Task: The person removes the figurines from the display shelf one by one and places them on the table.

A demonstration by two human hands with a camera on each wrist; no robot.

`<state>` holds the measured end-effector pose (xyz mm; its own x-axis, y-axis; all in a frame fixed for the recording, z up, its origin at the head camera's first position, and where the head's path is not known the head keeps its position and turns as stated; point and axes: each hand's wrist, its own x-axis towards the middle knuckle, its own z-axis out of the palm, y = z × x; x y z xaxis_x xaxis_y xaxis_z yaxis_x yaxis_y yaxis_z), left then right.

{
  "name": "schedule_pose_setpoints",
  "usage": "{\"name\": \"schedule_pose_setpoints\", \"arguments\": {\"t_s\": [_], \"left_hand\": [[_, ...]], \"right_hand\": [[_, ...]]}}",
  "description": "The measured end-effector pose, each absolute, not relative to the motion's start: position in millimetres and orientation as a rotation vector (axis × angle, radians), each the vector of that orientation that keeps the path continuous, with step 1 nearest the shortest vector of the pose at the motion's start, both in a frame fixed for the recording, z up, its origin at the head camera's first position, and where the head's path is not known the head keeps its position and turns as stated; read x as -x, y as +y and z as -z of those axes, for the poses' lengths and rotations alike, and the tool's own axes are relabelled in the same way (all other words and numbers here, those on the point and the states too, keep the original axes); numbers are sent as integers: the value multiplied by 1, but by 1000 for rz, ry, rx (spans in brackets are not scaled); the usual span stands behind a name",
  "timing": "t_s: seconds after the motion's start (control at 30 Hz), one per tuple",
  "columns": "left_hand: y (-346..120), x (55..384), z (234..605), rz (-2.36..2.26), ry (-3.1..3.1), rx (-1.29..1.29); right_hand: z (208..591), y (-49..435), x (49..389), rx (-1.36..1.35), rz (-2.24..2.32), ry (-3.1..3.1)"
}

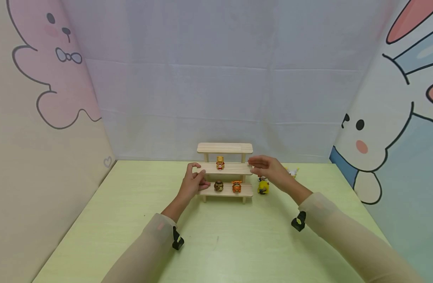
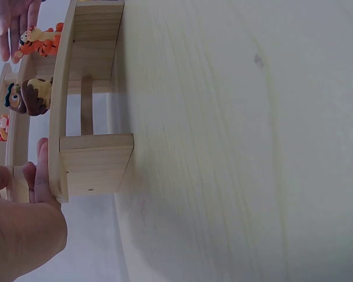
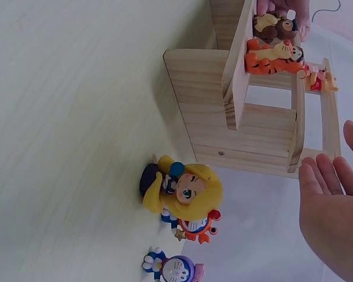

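A three-tier wooden display shelf (image 1: 225, 148) stands at the back of the table. My left hand (image 1: 192, 183) is at its left end, the bent index finger and thumb gripping the middle tier's edge and other fingers against the lower tier. At the right end, my right hand (image 1: 271, 169) has its fingers nearly straight, fingertips (image 3: 310, 176) at the middle tier's end and thumb apart. A Winnie the Pooh figurine (image 1: 220, 163) sits on the middle tier. On the lower tier are an owl figurine (image 1: 218, 186) and a Tigger figurine (image 1: 236, 186).
Right of the shelf stands a yellow-haired figurine (image 3: 191, 191), with a Doraemon figurine in orange crab costume (image 3: 195, 226) behind it and another Doraemon figurine (image 3: 175, 269) nearby. A white figurine (image 1: 292, 172) is partly hidden behind the right hand. A pale curtain (image 1: 216, 90) hangs behind the table.
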<state>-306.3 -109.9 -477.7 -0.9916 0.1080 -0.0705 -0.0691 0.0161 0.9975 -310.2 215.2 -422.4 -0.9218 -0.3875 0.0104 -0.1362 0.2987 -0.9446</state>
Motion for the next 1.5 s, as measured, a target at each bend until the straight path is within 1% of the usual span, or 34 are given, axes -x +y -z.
{"name": "schedule_pose_setpoints", "arguments": {"t_s": [0.5,1.07,1.5], "left_hand": [[-109,305,478,-2133,2181,-28],[-108,291,484,-2159,2182,-29],[-104,291,486,-2162,2184,-30]], "right_hand": [[419,184,319,532,1710,2252],[420,148,321,556,1687,2218],[420,139,327,587,1611,2261]]}}
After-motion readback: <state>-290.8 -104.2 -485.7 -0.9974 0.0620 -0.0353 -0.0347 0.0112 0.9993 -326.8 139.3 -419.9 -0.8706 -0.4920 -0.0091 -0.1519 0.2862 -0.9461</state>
